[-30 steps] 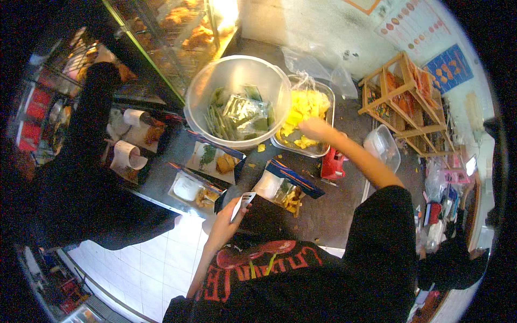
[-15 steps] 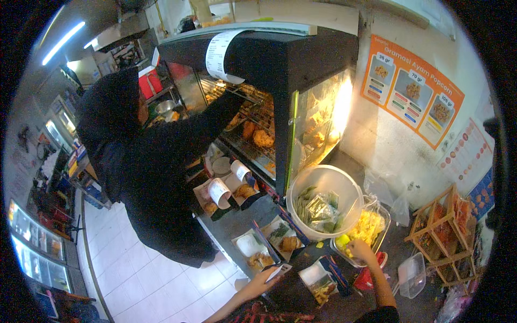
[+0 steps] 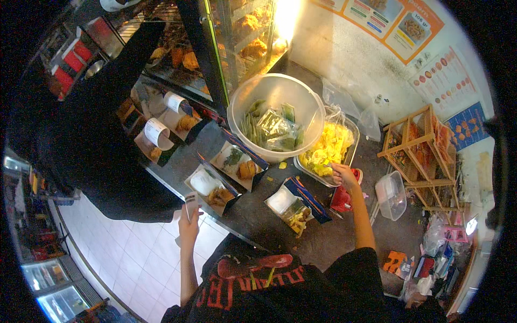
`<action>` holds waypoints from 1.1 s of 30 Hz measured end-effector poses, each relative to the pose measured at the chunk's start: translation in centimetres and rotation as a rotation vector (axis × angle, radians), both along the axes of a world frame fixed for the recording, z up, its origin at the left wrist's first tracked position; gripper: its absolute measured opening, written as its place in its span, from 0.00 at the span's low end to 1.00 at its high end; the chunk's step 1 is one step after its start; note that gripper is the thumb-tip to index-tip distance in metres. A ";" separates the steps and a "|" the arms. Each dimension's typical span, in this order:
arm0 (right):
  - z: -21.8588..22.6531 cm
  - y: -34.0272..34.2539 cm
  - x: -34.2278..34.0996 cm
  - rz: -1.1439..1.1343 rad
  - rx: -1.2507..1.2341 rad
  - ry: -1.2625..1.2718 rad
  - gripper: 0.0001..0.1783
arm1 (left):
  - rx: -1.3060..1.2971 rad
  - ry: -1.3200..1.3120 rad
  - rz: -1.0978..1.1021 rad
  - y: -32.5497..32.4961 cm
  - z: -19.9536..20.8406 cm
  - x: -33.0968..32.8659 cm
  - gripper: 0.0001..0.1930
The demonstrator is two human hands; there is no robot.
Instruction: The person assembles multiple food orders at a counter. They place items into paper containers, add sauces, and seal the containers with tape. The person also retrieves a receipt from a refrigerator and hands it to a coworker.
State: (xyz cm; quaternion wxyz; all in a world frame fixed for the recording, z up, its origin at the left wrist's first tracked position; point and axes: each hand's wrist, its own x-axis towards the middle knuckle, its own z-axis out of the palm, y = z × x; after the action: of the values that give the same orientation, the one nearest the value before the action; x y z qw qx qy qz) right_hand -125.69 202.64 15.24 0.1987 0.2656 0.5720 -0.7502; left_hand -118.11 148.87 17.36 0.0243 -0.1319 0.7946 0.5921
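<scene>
My left hand (image 3: pixel 188 227) grips a small white paper slip (image 3: pixel 191 205) with dark marks, at the counter's left edge near an open box (image 3: pixel 199 183) of rice and fried chicken. My right hand (image 3: pixel 344 176) is at the near rim of a metal tray (image 3: pixel 353 153) heaped with yellow scrambled egg (image 3: pixel 326 146). Its fingers are pinched together; a yellow-green bit shows at their tips, too small to name. Just left of this hand lies another open box (image 3: pixel 281 200) with rice and yellow pieces. A third box (image 3: pixel 235 161) holds rice with dark green flakes and chicken.
A clear round tub (image 3: pixel 318 121) of green sachets stands beside the tray. A lit glass food warmer (image 3: pixel 237 48) is behind it. A person in black (image 3: pixel 81 140) reaches into the warmer at left. A wooden rack (image 3: pixel 420 145) and plastic container (image 3: pixel 390 195) stand right.
The view has tipped down toward the counter and my body. My right hand has shifted from the tray's left end to its near rim. My left hand still grips the slip, now pointing upward.
</scene>
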 end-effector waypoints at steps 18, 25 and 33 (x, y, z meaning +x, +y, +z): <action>11.7 -10.5 5.0 0.139 -0.016 0.170 0.13 | 0.160 -0.221 0.189 0.4 -7.7 -0.5 0.24; 8.0 -25.9 5.5 0.427 0.003 0.290 0.15 | 0.408 -0.281 0.183 -0.4 -8.0 -0.3 0.25; 0.2 -34.0 5.4 0.611 1.136 0.790 0.12 | 0.501 -0.292 0.238 0.3 -8.3 -0.4 0.26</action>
State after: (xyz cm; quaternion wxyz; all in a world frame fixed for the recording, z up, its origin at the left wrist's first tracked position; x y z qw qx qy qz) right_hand -120.27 168.64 15.40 0.0104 -0.1318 0.9475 -0.2912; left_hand -118.48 149.15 9.08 0.1005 -0.2975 0.5912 0.7429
